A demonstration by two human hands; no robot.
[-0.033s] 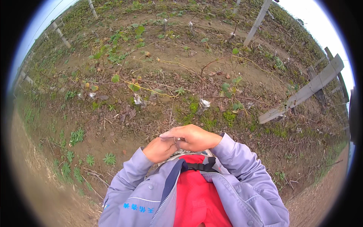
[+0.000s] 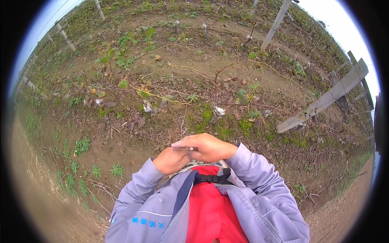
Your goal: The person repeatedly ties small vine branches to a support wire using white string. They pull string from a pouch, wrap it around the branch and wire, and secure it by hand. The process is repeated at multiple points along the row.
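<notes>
My two hands meet at the waist, low in the middle of the head view. My right hand (image 2: 211, 148) reaches across from the right, its fingers held together over the fingers of my left hand (image 2: 170, 160), its thumb below them. My left hand's fingers are mostly hidden beneath it. A thin pale strand shows at the gap between the hands; what it belongs to cannot be made out. Just beyond the fingers, a thin dry stem (image 2: 184, 119) runs down from a yellowish vine (image 2: 160, 96). Behind my hands hangs a black buckle (image 2: 209, 178) on a strap.
White plastic-like scraps (image 2: 219, 111) lie along the vine row, with dry leaves and moss (image 2: 245, 125). A leaning concrete post (image 2: 324, 103) stands at right, another post (image 2: 276, 25) farther back. Green weeds (image 2: 82, 146) grow at left. Thin wires and trailing vines cross the row.
</notes>
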